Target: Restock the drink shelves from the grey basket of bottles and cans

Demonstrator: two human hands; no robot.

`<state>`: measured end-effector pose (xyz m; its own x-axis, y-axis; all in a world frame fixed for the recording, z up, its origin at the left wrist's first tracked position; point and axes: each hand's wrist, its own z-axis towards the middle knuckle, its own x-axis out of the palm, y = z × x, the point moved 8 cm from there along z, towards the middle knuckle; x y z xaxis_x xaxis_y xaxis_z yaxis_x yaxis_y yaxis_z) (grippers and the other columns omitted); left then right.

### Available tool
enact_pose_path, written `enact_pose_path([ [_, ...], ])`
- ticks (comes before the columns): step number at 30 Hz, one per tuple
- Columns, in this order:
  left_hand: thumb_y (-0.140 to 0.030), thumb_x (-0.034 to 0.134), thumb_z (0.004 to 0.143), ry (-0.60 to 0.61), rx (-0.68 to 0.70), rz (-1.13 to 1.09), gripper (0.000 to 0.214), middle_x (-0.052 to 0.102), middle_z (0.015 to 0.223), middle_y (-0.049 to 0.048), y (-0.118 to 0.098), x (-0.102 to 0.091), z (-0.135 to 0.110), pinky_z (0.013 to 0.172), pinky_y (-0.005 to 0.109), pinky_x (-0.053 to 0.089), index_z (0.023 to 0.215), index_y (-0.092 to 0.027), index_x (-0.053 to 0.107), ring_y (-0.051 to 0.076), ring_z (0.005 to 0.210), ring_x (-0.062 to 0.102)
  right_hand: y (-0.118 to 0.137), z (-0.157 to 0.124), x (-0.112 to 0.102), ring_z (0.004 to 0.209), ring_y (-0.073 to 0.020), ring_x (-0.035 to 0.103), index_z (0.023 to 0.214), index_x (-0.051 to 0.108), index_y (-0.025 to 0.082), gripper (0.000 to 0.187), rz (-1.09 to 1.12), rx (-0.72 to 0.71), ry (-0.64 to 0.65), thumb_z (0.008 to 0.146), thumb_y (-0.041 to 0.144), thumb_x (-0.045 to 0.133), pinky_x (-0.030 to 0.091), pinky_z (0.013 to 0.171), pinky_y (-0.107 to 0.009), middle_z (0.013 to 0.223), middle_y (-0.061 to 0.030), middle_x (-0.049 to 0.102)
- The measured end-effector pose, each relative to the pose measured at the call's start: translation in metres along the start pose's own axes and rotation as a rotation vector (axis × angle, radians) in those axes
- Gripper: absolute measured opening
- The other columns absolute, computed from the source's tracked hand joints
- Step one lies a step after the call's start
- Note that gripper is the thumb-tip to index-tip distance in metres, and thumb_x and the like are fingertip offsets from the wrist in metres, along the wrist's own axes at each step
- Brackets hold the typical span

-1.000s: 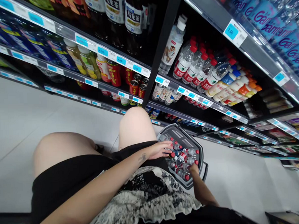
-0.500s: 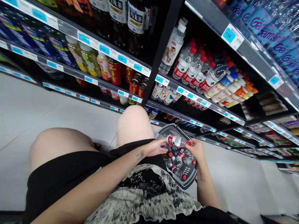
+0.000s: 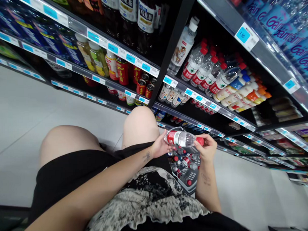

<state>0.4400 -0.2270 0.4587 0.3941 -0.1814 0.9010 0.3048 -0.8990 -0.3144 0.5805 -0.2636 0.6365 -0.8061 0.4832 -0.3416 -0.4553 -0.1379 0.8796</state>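
A clear water bottle (image 3: 183, 138) with a red and white label lies sideways between my hands, above a grey shopping basket (image 3: 193, 177). My right hand (image 3: 207, 148) pinches it by the red cap. At the other end, my left hand (image 3: 160, 145) supports the base, its fingers curled under and partly hidden. Several small bottles (image 3: 186, 162) with red caps and red labels lie in the basket below, along with one showing a white cap. My forearms and the held bottle cover part of the basket.
Shelves stand close ahead, holding red-capped water bottles (image 3: 201, 71), a tiger-label bottle (image 3: 181, 49), dark tea bottles (image 3: 145, 16), red cans (image 3: 141, 86) and blue-labelled water (image 3: 279, 27). A shelf edge (image 3: 244, 38) juts out at upper right. Pale tiled floor (image 3: 242, 190) lies right of the basket.
The bottle has come up out of the basket, nearer to me, in both hands. Before, my right hand held its cap down inside the basket and my left hand was beside it with spread fingers.
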Motion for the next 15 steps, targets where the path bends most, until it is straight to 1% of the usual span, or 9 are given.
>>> enact_pose_path([
  [2,-0.072,0.045,0.088,0.056,-0.094,0.076,0.064,0.071,0.078,0.0106,0.008,0.003,-0.002,0.067,0.030,0.043,0.097,-0.013,0.069,0.019,0.068,0.061,0.009,0.000,0.003,0.063,-0.0138,0.060,0.076,0.070,0.017,0.025,-0.008,0.000,0.042,0.066,0.035,0.084,0.048,0.059,-0.024,0.074,-0.0033,0.069],
  [3,-0.069,0.047,0.088,0.076,-0.134,0.108,0.061,0.070,0.075,0.0112,0.011,0.004,-0.004,0.064,0.030,0.043,0.095,-0.012,0.070,0.019,0.065,0.060,0.009,0.002,0.005,0.063,-0.0136,0.059,0.075,0.070,0.016,0.026,-0.016,0.016,0.063,0.067,0.036,0.084,0.048,0.059,-0.024,0.074,-0.0033,0.068],
  [5,-0.067,0.049,0.088,0.083,-0.169,0.128,0.059,0.070,0.073,0.0123,0.014,0.005,-0.005,0.057,0.028,0.041,0.095,-0.012,0.071,0.019,0.063,0.061,0.002,0.006,0.010,0.061,-0.0122,0.057,0.075,0.070,0.015,0.029,-0.027,0.078,0.078,0.068,0.040,0.083,0.046,0.058,-0.023,0.073,-0.0029,0.067],
  [8,-0.066,0.050,0.088,0.023,-0.103,0.095,0.058,0.070,0.071,0.0118,0.007,0.003,-0.004,0.052,0.025,0.039,0.096,-0.012,0.071,0.018,0.061,0.060,-0.026,0.014,0.010,0.050,-0.0088,0.047,0.084,0.069,0.014,0.043,-0.028,0.239,0.014,0.072,0.054,0.079,0.039,0.049,-0.022,0.063,0.0005,0.060],
  [10,-0.066,0.050,0.088,0.014,-0.058,0.111,0.058,0.069,0.070,0.0112,0.003,0.003,-0.004,0.051,0.025,0.038,0.099,-0.012,0.070,0.015,0.056,0.056,-0.048,0.017,0.008,0.045,-0.0076,0.041,0.083,0.065,0.015,0.051,-0.017,0.358,-0.036,0.073,0.063,0.074,0.033,0.045,-0.021,0.054,0.0038,0.052],
  [12,-0.066,0.050,0.088,0.036,-0.036,0.140,0.059,0.069,0.069,0.0108,0.000,0.003,-0.005,0.052,0.025,0.039,0.101,-0.012,0.070,0.014,0.052,0.054,-0.067,0.019,0.009,0.043,-0.0076,0.040,0.075,0.059,0.016,0.055,0.005,0.451,-0.053,0.071,0.069,0.073,0.031,0.044,-0.021,0.050,0.0055,0.046],
  [15,-0.066,0.048,0.088,0.104,-0.073,0.171,0.062,0.069,0.069,0.0116,0.004,0.005,-0.007,0.055,0.025,0.042,0.101,-0.010,0.071,0.015,0.055,0.055,-0.085,0.019,0.014,0.041,-0.0076,0.039,0.069,0.052,0.018,0.060,0.043,0.538,-0.035,0.065,0.073,0.074,0.029,0.042,-0.021,0.048,0.0063,0.043],
])
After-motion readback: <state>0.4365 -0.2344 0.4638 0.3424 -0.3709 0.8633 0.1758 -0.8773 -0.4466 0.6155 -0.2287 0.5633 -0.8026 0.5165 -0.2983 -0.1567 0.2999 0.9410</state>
